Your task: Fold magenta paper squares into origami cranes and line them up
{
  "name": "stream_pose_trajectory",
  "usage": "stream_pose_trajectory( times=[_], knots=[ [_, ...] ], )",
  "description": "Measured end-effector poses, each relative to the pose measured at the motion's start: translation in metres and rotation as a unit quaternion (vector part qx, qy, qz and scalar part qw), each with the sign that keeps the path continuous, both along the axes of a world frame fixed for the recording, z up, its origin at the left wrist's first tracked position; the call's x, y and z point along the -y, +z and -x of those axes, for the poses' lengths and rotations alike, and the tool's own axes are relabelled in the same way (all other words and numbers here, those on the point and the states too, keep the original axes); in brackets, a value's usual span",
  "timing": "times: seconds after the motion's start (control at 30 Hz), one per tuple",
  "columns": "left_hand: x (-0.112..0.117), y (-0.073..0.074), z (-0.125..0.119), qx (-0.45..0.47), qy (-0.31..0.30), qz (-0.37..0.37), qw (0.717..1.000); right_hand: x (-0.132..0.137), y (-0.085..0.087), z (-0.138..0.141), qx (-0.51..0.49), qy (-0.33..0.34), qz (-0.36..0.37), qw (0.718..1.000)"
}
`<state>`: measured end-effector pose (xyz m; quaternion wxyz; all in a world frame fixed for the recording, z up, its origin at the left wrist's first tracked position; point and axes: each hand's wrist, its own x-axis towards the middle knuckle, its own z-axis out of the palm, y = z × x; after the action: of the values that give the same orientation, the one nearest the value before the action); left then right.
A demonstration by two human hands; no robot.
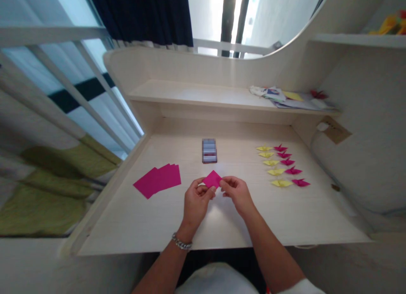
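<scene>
While both hands meet near the middle of the pale desk (117, 228), other things lie around them on three sides. Just beyond the fingertips is a phone (209, 150), flat and apart from the hands, its screen blurred. To the left, several magenta sheets (158, 180) overlap in a loose fan. To the right stand two columns of folded paper birds, five yellow birds (271, 163) and, just beside them, five magenta birds (287, 162), all with pointed tips. Behind, a raised shelf (190, 92) carries a jumble of papers (293, 103) at its right end. On the right wall a white plug (322, 126) sits in a socket plate (334, 130), and a grey cable (336, 183) runs down from it beside the desk. A chain bracelet (181, 242) circles the left wrist.

Held between the hands, over the desk and nearer than the phone, is a small magenta square (212, 178) of folded paper, turned so one corner points away from the person. It looks smooth and much smaller than the sheets; fingers hide its side corners and part of its near edge. The left hand (196, 201) pinches its left side between thumb and fingers; the right hand (237, 193) pinches the right corner with thumb and forefinger, other fingers curled.
</scene>
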<state>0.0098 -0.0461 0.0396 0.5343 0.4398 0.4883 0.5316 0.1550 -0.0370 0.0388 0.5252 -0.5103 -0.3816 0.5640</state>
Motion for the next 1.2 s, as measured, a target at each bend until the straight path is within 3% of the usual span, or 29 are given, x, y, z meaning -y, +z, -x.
stream_pose_trajectory(
  times=[0.27,0.53,0.7,0.97,1.2],
  knots=[
    [-0.002,0.002,0.006,-0.01,-0.044,0.035,0.998,0.005,-0.004,0.008,0.009,0.035,-0.014,0.999],
    [-0.003,0.001,0.006,0.0,-0.04,0.052,0.998,0.005,-0.002,0.012,-0.004,-0.003,-0.011,1.0],
    [-0.008,0.001,0.012,-0.028,-0.042,0.029,0.998,0.005,-0.006,0.009,0.034,0.056,-0.018,0.998],
    [-0.012,0.009,0.014,-0.05,-0.046,-0.004,0.998,0.004,-0.009,0.011,0.06,0.047,-0.047,0.996],
    [-0.014,0.009,0.015,-0.07,-0.01,-0.031,0.997,0.008,-0.008,0.017,-0.009,0.008,0.006,1.0]
  ],
)
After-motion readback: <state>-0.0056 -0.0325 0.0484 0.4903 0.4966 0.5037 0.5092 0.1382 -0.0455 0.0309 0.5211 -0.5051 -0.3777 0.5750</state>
